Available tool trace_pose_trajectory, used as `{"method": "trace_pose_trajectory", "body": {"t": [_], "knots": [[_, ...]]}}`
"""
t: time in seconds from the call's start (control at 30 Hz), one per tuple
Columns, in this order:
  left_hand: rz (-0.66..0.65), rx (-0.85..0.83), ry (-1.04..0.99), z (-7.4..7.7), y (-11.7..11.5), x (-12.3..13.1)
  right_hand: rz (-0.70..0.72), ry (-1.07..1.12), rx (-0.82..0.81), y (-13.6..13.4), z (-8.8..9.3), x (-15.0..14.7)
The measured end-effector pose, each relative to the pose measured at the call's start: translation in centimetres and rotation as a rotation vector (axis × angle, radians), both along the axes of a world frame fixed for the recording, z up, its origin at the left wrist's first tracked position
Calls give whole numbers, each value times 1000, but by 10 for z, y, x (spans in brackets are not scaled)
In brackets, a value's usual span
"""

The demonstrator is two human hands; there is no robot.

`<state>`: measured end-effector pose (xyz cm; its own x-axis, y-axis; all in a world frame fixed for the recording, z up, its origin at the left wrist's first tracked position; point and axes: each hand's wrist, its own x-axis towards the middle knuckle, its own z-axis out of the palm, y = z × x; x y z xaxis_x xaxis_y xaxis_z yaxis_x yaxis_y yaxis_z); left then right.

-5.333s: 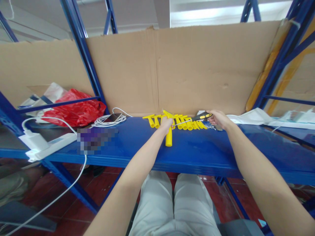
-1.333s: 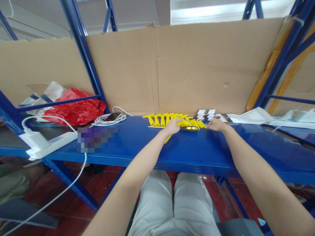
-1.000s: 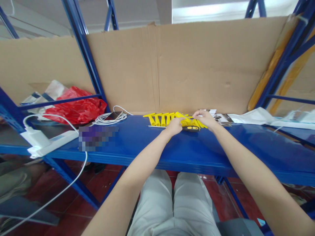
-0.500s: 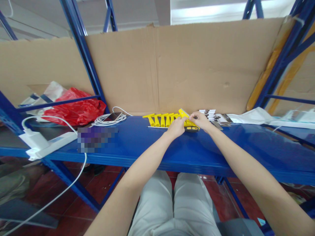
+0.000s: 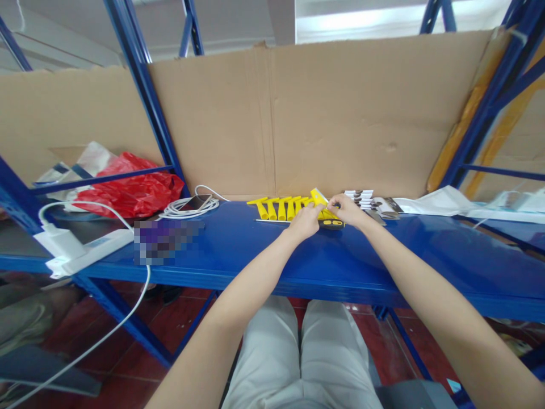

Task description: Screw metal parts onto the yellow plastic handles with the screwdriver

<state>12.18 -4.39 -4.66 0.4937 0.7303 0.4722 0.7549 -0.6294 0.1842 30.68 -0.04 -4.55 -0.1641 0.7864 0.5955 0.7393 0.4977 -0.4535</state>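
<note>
A yellow T-shaped scraper [image 5: 317, 196] is held up in the fingers of my left hand [image 5: 305, 220], its wide head leaning up and left. My right hand [image 5: 346, 210] is closed in a pinch against the scraper's right side; whatever lies between those fingertips is too small to make out. Left of my hands, several matching yellow scrapers [image 5: 281, 209] lie in a row on the blue shelf. Below the hands rests a screwdriver [image 5: 332, 224] with a black and yellow handle, its thin shaft pointing left and partly hidden behind my left hand.
Small white-and-dark packets [image 5: 360, 199] are stacked right of my hands, beside flat metal pieces [image 5: 376, 217]. White sheeting [image 5: 438, 201] lies farther right. On the left are a coiled white cable [image 5: 183, 211], a red plastic bag [image 5: 128, 184] and a power strip [image 5: 100, 250]. Cardboard [image 5: 340, 113] stands behind.
The scraper's head has tilted slightly between my fingers. Both hands stay nearly in place, still together at the scraper.
</note>
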Motion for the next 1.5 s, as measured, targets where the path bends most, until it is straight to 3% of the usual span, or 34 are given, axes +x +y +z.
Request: {"method": "trace_pose_trajectory", "body": {"t": [0.33, 0.57, 0.8, 1.2, 1.4, 1.5], "knots": [[-23, 8, 11, -1, -3, -1, 28, 49, -50, -4, 2, 3], [-69, 15, -75, -2, 6, -2, -2, 384, -88, -10, 0, 1], [-7, 13, -190, -1, 18, -8, 65, 410, -355, -23, 9, 1], [21, -64, -24, -1, 6, -11, 39, 513, -333, -27, 11, -3], [-32, -24, -163, -2, 13, -11, 117, 494, -306, -23, 11, 7], [30, -24, -289, -1, 17, -12, 8, 424, -213, -20, 12, 30]]}}
